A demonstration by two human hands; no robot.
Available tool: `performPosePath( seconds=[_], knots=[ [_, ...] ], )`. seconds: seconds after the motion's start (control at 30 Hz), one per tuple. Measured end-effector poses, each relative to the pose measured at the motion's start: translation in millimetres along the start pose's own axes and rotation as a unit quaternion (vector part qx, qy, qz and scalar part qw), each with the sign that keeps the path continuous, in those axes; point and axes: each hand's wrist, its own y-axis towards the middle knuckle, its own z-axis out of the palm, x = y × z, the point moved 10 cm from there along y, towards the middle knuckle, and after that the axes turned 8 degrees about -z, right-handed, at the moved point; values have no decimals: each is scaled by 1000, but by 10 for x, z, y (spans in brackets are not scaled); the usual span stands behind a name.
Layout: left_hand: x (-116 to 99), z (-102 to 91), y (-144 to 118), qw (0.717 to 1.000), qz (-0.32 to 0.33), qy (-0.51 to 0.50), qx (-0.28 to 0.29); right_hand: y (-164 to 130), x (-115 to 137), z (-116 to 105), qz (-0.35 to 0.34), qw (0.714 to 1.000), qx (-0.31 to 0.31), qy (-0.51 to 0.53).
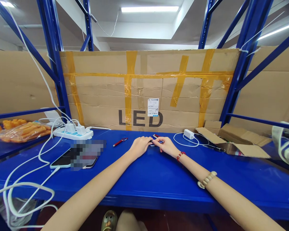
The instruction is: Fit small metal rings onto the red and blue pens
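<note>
Blue worktop: near its back edge, left hand and right hand curl about a dark piece, probably to steady it; their grip I cannot tell. A pen lies toward the left edge.

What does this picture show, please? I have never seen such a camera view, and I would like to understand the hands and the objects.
There is no machine here: a camera on a person's head looks forward and down at their bare hands. The left hand and right hand meet over a blue table. Something small and dark shows at their fingertips, mostly hidden, so I cannot name it. A red pen-shaped piece lies nearby. Further left are a phone and a white power strip; to the right, a white charger.
</note>
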Motion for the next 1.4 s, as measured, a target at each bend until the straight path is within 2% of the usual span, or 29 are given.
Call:
performPosePath(
  seconds=[0.23,0.37,0.63,1.0,1.4],
  knots=[
    [55,-10,7,999,-32,13,-3,7,112,-163,-40,998,-56,2],
    [34,-3,3,1000,-24,12,0,16,139,-135,-50,996,-48,51],
    [14,-32,-15,1000,-21,8,7,30,77,-85,-26,993,-38,112],
    [39,25,-22,999,-28,4,32,10,-2,-47,21,996,-21,85],
    [24,30,-25,999,-19,2,37,17,-5,-56,14,996,-24,85]
  ],
)
